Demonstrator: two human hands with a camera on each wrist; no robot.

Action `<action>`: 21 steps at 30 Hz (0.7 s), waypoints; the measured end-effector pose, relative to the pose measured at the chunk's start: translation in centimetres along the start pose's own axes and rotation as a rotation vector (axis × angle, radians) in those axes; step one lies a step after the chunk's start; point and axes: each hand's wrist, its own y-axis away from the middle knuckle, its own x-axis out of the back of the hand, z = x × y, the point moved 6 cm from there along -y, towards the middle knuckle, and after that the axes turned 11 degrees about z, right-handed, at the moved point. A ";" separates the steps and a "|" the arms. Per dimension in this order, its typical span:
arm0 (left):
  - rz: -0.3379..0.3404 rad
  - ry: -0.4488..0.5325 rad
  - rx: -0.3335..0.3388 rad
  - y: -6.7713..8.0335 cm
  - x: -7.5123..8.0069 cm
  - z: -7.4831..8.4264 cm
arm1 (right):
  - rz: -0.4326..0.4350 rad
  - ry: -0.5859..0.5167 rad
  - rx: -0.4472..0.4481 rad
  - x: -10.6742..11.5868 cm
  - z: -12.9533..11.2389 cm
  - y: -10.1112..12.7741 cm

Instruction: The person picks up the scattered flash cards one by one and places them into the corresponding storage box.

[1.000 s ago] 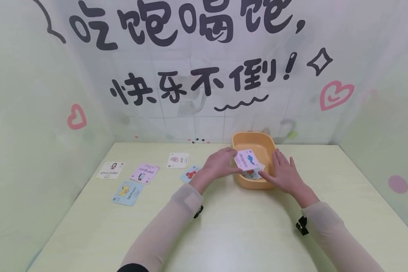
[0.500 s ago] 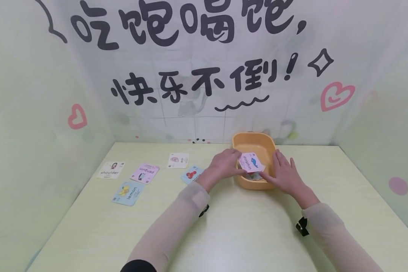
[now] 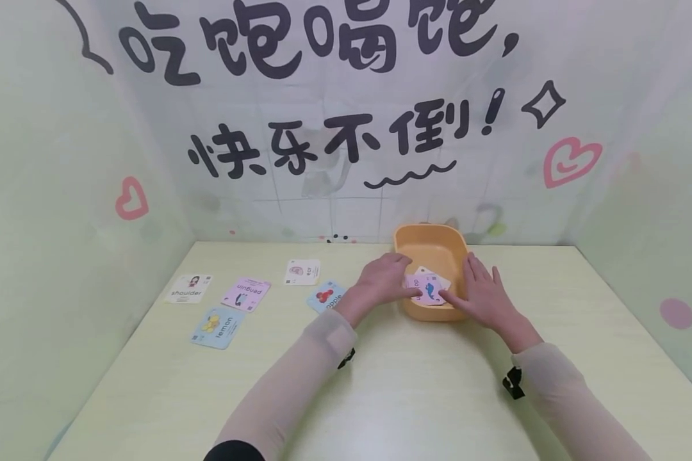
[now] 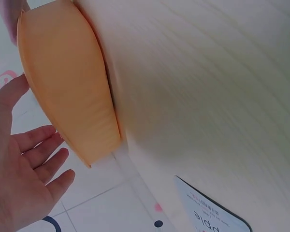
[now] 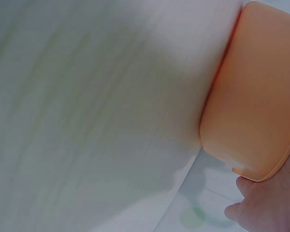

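Observation:
An orange plastic bin (image 3: pixel 432 313) stands at the back of the table. Inside it, a pink "dolphin" card (image 3: pixel 430 291) lies over a white-edged card (image 3: pixel 441 278). My left hand (image 3: pixel 382 280) is at the bin's left rim, holding no card. Its fingers are spread and slightly bent in the left wrist view, thumb and fingertips right at the rim of the bin (image 4: pixel 67 72). Along the right side of the bin lies my right hand (image 3: pixel 487 298), fingers straight, thumb over the front right corner. Its fingertips show past the bin wall (image 5: pixel 256 92) in the right wrist view.
Left of the bin, several picture cards lie flat: an "apple" card (image 3: pixel 325 296), an "ear" card (image 3: pixel 302 272), a "penguin" card (image 3: pixel 247 294), a "lemon" card (image 3: pixel 217 327) and a "shoulder" card (image 3: pixel 188 289). A printed cloth wall (image 3: pixel 323 218) rises behind the table.
The dolphin card left my left hand and dropped into the bin, toward its front. My left hand moved slightly right, then stopped. My right hand stayed against the bin.

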 end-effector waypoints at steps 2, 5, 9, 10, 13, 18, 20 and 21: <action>0.005 -0.001 0.004 0.2 0.3 -0.2 | 0.001 0.001 0.003 0.0 0.0 0.0; 0.013 0.005 0.010 0.6 0.7 -0.6 | 0.001 0.007 0.007 -0.1 0.0 -0.1; 0.013 0.020 0.016 1.1 1.0 -1.2 | 0.001 0.003 0.009 0.0 -0.1 0.0; 0.011 0.027 0.019 1.2 1.1 -1.4 | -0.001 0.001 0.008 0.0 -0.1 0.0; 0.007 0.047 0.031 1.6 1.2 -1.9 | -0.005 -0.002 0.007 0.0 -0.1 0.0; 0.010 0.056 0.039 2.1 1.4 -2.5 | -0.018 -0.006 -0.002 0.0 -0.1 0.1; 0.013 0.046 0.039 2.3 1.6 -2.7 | -0.019 -0.009 -0.004 0.0 -0.1 0.1; 0.014 0.047 0.041 2.4 1.7 -2.9 | -0.019 -0.008 -0.004 0.0 -0.2 0.1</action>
